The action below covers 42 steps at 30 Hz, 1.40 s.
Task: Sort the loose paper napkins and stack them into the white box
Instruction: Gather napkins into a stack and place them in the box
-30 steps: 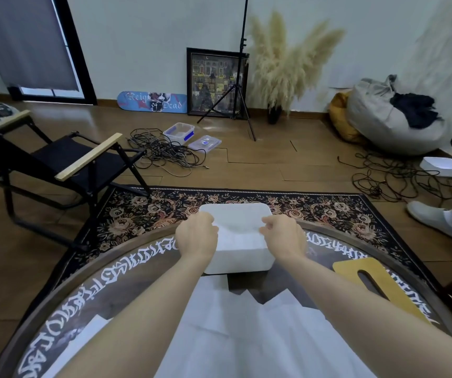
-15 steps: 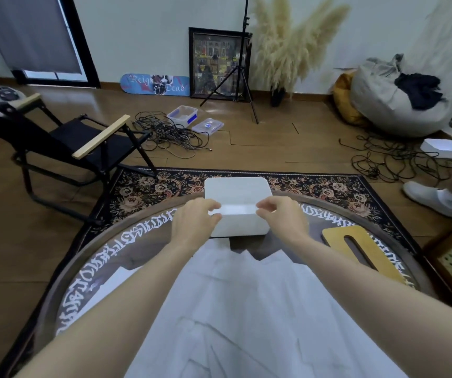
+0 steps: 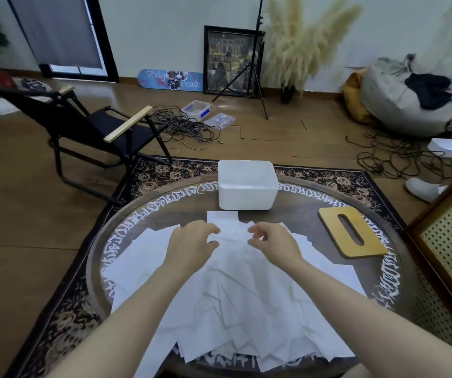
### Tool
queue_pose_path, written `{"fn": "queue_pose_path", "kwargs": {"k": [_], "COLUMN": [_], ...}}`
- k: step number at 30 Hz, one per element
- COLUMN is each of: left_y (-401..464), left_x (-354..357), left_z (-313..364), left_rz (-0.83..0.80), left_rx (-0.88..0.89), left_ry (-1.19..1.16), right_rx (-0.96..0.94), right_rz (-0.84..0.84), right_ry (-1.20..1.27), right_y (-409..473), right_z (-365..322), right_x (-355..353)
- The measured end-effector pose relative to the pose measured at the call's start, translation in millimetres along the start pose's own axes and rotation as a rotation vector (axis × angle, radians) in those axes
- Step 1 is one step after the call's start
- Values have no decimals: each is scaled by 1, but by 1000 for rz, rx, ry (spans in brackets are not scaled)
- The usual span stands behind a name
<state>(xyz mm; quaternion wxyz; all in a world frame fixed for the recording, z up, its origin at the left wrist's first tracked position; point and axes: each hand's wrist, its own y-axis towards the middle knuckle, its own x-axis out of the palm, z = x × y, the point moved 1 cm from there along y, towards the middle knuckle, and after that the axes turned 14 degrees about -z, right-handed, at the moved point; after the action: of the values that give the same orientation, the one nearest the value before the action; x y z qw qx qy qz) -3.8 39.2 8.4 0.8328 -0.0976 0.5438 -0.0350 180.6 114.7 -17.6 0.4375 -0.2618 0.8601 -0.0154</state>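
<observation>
A wide pile of loose white paper napkins (image 3: 235, 301) covers the near half of the round table. The white box (image 3: 247, 196) stands open at the table's far edge, its inside plain white. My left hand (image 3: 192, 242) and my right hand (image 3: 272, 241) sit side by side at the far end of the pile, just in front of the box. Both have curled fingers and pinch the edges of one top napkin (image 3: 229, 227) that lies between them.
A wooden lid with a slot (image 3: 351, 231) lies on the table to the right of the box. The round table (image 3: 148, 214) has a white-lettered rim. A folding chair (image 3: 96, 126) stands at the left, cables and a person's shoe (image 3: 422, 188) at the right.
Both hands have pulled back from above the white box to the far end of the napkin pile. The view has tilted down, showing more of the pile.
</observation>
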Motion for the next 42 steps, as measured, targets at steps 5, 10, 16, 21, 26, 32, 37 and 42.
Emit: {"fn": "queue_pose_path", "kwargs": {"k": [5, 10, 16, 21, 26, 32, 37, 42], "left_y": [-30, -44, -50, -60, -68, -64, -59, -52], "left_x": [9, 14, 20, 32, 42, 54, 45, 28], "left_z": [-7, -9, -8, -3, 14, 19, 11, -14], "left_rz": [-46, -85, -148, -223, -342, -120, 1, 96], "left_rx": [-7, -16, -34, -160, -321, -398, -425, -439], "left_ry": [185, 281, 260, -468, -1294, -1487, -1499, -1547], "right_rx": [197, 367, 279, 236, 211, 182, 124, 78], "right_rz": [-81, -173, -69, -78, -190, -246, -152, 38], "right_ry": [-303, -411, -232, 526, 797, 816, 678, 324], "right_y": [-5, -12, -28, -54, -77, -81, -66, -29], "right_z": [-1, 7, 5, -1, -14, -25, -21, -4], "right_x": [15, 17, 11, 7, 19, 38, 40, 37]}}
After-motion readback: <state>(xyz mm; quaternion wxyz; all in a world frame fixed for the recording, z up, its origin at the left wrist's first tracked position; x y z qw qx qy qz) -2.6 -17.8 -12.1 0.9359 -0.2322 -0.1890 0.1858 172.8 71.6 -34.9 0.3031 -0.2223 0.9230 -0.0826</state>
